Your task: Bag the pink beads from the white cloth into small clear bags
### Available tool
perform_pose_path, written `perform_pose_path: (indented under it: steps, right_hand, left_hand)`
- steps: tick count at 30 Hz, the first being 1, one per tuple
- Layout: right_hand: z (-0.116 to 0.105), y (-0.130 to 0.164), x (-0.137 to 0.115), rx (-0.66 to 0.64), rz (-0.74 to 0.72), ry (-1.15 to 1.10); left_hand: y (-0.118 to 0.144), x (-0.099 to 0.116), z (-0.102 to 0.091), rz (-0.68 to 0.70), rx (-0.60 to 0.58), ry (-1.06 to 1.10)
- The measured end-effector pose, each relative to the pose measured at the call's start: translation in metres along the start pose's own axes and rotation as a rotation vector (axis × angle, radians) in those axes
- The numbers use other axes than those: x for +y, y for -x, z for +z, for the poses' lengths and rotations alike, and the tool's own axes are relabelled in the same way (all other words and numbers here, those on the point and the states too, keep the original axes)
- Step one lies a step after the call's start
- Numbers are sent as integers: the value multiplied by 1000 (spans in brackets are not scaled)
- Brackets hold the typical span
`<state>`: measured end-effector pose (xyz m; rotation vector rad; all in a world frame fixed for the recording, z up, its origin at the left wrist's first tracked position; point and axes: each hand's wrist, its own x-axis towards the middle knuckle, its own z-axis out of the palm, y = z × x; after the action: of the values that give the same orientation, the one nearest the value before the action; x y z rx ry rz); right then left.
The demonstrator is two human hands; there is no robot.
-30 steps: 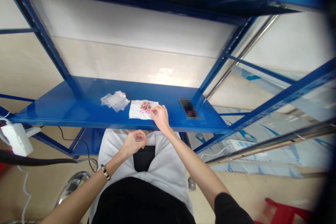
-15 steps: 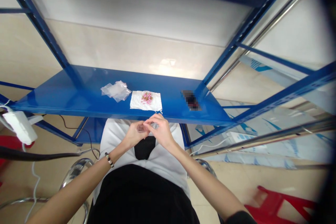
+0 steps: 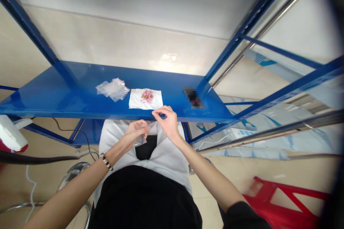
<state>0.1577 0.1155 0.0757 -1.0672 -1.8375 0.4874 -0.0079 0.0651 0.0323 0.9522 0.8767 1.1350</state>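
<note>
My left hand (image 3: 131, 133) is over my lap, its fingers closed on a clear plastic bag (image 3: 139, 126) that shows only in part. To its right, my right hand (image 3: 169, 121) is raised near the shelf's front edge, with thumb and forefinger pinched together close to the near right corner of a white cloth or paper sheet (image 3: 134, 103). Anything in that pinch is too small to make out. Many tiny pink and greenish pieces (image 3: 147, 96) lie heaped on the sheet. Left of it, several flat clear plastic bags (image 3: 114, 90) are spread in a loose stack.
The blue metal shelf (image 3: 72, 93) spans in front of me between blue uprights. A pixelated dark object (image 3: 194, 97) lies on its right side. A white power strip (image 3: 12, 134) hangs at the left, and a red stool (image 3: 282, 200) stands on the floor at the right.
My hands were together over my lap. The right hand has moved away from the left, up and rightward toward the sheet's corner, still pinched. The camera view has shifted slightly.
</note>
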Motion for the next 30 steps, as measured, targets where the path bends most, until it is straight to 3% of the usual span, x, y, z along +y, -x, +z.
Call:
perform_pose_path:
  steps: [6, 10, 17, 24, 27, 30]
  right_hand:
    - [3, -63, 31, 14, -10, 274]
    - [15, -87, 52, -48, 7, 366]
    - [23, -87, 50, -133, -71, 448]
    - [27, -87, 52, -119, -60, 439]
    - [19, -86, 40, -92, -48, 399]
    - [4, -75, 10, -47, -83, 289]
  left_hand:
    - [-2, 2, -6, -10, 42, 64]
    - [-2, 5, -8, -17, 53, 138]
    - [-1, 18, -8, -85, 31, 231]
    - [0, 13, -7, -64, 5, 244]
    - [0, 13, -6, -77, 0, 227]
    - [-1, 13, -5, -75, -3, 215]
